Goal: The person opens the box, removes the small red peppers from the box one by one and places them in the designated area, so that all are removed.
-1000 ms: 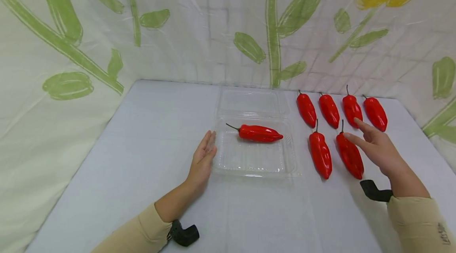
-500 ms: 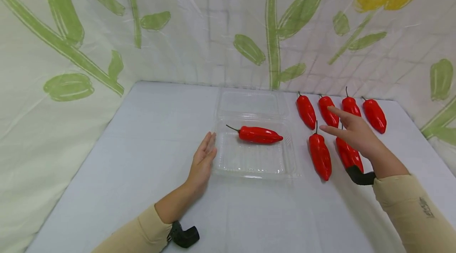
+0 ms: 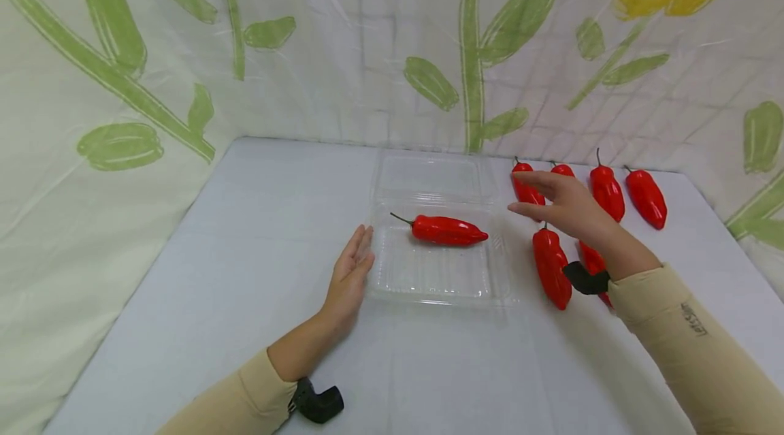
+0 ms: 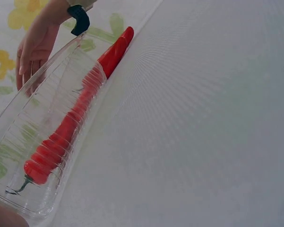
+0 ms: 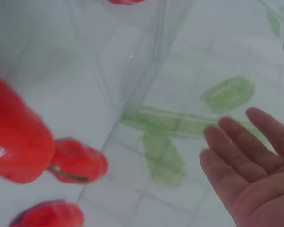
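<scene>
One red chili pepper (image 3: 448,231) lies sideways in the base of a clear plastic clamshell box (image 3: 429,285), its stem toward the left. My left hand (image 3: 348,278) rests against the box's left side with fingers straight. Raised over the group of loose peppers, my right hand (image 3: 569,207) holds nothing; its fingers point left, the thumb apart from them. In the right wrist view its fingers (image 5: 236,151) are spread loosely. Below it lies a front-row pepper (image 3: 551,268), and the back-left pepper (image 3: 528,190) is partly hidden by the fingers.
Several more red peppers stand to the right, including a back-row pepper (image 3: 608,193) and the far-right pepper (image 3: 646,198). The box's lid (image 3: 431,176) lies folded back. A white table (image 3: 275,217) meets a curtain (image 3: 337,47) printed with flowers.
My right hand has moved left across the peppers toward the box, fingers staying extended. The left hand, the box and the pepper in it have stayed put.
</scene>
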### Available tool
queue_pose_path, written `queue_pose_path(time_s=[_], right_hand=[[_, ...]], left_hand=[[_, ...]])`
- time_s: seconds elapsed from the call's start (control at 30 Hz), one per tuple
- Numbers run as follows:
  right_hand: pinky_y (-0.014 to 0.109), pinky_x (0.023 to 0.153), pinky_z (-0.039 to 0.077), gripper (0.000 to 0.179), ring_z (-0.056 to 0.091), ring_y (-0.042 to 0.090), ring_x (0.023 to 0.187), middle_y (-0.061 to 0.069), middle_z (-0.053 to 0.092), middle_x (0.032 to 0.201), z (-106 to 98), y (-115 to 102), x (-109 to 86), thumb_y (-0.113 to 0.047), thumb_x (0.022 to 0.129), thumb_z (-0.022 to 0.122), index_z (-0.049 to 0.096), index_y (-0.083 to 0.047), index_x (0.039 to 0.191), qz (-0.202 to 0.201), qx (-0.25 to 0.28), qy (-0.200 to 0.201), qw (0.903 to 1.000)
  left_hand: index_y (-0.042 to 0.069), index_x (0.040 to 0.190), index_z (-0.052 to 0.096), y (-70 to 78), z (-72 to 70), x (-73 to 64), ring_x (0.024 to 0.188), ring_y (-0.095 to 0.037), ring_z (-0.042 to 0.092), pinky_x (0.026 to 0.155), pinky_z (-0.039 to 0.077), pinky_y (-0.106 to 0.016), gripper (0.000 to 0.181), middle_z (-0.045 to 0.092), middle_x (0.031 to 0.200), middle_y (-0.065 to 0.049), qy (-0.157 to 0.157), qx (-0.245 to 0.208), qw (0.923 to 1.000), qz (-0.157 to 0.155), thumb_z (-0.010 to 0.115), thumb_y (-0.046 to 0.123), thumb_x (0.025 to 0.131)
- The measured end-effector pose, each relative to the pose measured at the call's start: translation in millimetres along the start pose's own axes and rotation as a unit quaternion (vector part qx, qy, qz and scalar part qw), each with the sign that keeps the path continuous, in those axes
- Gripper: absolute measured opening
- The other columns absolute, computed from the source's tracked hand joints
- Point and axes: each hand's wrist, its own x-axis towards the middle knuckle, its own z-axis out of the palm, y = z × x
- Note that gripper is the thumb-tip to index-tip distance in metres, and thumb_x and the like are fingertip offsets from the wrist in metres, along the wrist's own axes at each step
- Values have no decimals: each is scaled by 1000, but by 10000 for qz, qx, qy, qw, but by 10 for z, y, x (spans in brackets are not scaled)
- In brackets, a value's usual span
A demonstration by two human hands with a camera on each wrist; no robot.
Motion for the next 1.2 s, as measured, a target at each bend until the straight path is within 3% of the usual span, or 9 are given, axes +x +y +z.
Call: queue_pose_path(time_s=[0.17, 0.3, 0.53, 0.97, 1.2], right_hand=[[44, 89, 53, 59, 50, 34, 123, 14, 55, 131, 69, -164, 106, -39, 85, 64, 49, -11, 135, -313, 301, -207, 9988], [47, 99, 45, 56, 50, 34, 123, 14, 56, 131, 116, -255, 191, -34, 85, 66, 50, -10, 133, -575, 256, -420, 9971], [44, 97, 47, 54, 54, 30, 120, 11, 57, 130, 230, -310, 349, -29, 83, 69, 52, -9, 131, -818, 264, -740, 9936], [41, 91, 52, 51, 59, 29, 112, 16, 61, 123, 446, -522, 475, -19, 82, 70, 53, -8, 130, -828, 106, -1410, 9865], [41, 93, 51, 52, 54, 29, 118, 11, 60, 127, 554, -625, 506, -16, 82, 69, 53, -9, 131, -719, -253, -1835, 9801]], left_hand=[[3, 149, 10, -6, 4, -2, 146, -22, 10, 119, 8, -41, 56, 17, 156, -10, 30, 13, 10000, 20, 34, 4, 98], [3, 149, 10, -6, 12, -1, 146, -22, 9, 119, 8, -41, 56, 17, 156, -11, 9, -21, 10000, 18, 34, 4, 98], [4, 149, 9, 1, 7, -6, 146, -22, 8, 119, 7, -40, 57, 15, 157, -9, -19, -1, 10000, -8, 34, 6, 99], [3, 149, 9, 16, 9, -25, 146, -23, 8, 119, 8, -41, 57, 15, 157, -11, 2, -20, 10000, -26, 34, 4, 98], [3, 149, 9, 17, 8, -19, 146, -23, 9, 119, 8, -41, 57, 16, 156, -10, -2, 19, 10000, -6, 34, 4, 98]])
